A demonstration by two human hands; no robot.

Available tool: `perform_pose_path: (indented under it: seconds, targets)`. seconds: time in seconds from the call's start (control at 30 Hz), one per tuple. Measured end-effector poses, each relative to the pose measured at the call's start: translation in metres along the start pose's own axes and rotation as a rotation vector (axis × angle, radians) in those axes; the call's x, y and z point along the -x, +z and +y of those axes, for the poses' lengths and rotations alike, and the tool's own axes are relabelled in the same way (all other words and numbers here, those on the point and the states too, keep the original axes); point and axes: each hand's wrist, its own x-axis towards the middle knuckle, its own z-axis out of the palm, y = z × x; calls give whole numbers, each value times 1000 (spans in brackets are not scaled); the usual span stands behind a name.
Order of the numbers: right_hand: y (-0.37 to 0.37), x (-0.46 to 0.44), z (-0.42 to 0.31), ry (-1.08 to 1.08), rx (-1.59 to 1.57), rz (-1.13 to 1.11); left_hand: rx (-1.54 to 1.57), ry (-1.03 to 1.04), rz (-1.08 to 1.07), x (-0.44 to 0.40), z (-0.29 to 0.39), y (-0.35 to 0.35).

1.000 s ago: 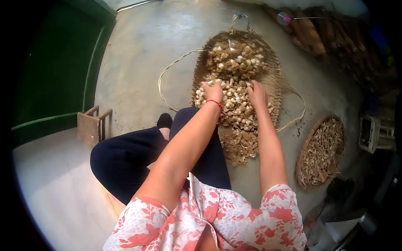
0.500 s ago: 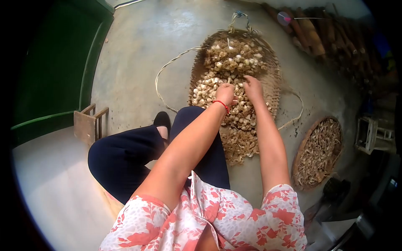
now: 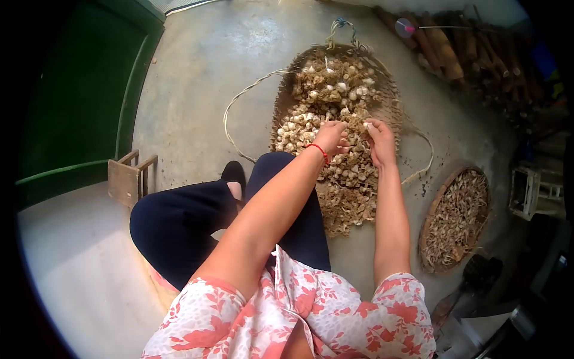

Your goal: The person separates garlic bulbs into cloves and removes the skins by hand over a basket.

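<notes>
A long woven basket [image 3: 382, 105] lies on the floor in front of me, heaped with garlic bulbs [image 3: 291, 133] and their dry brown roots and skins. Over its middle, my left hand [image 3: 332, 139], with a red cord at the wrist, is closed, its fingertips at the edge of a brownish garlic clump [image 3: 357, 127]. On the other side of that clump is my right hand [image 3: 381, 142], thumb and fingers pinched on a small pale bit of garlic. Fingers partly hide what each hand grips.
A round tray [image 3: 426, 239] of dry, pale brown pieces lies at the right. Beside the green door [image 3: 78, 90] stands a small wooden stool [image 3: 124, 181]. Logs [image 3: 445, 54] are stacked at the upper right. Rope loops [image 3: 230, 107] stick out from the basket.
My right hand has lifted off the heap and moved right and toward me, turning its fingers inward. My left hand has shifted slightly right. A brownish clump now shows between them.
</notes>
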Motion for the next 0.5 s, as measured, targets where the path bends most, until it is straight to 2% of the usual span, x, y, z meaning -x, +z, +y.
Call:
perform_pose_path:
  seconds: [0.03, 0.1, 0.2, 0.23, 0.3, 0.33, 0.37, 0.4, 0.43, 0.47, 0.5]
  targets:
    - [5, 11, -2, -38, -82, -35, -6, -1, 1, 0, 1, 0]
    - [15, 27, -3, -73, -131, -47, 15, 20, -212, 0, 0, 4]
    - [24, 40, -3, -265, 159, 32, 39, 81, -164, 1, -4, 11]
    - [27, 44, -7, -269, 156, 41, 59, 120, -150, 2, -4, 14]
    - [30, 54, -18, -344, 527, 154, 88, 136, -152, 5, -3, 20]
    - [28, 53, -19, -474, 676, 136, 90, 96, -195, 5, -1, 21]
    - [28, 54, -21, -473, 675, 142, 93, 56, -236, 4, 1, 21]
    - [31, 57, -24, -561, 733, 112, -45, 103, -244, 2, -1, 18]
    - [31, 58, -26, -650, 793, 81, -47, 100, -248, 0, -3, 18]
    - [27, 57, -23, -477, 734, 79, -63, 130, -258, -3, -5, 17]
    - [25, 56, -18, -477, 736, 81, -78, 162, -267, -2, -3, 19]
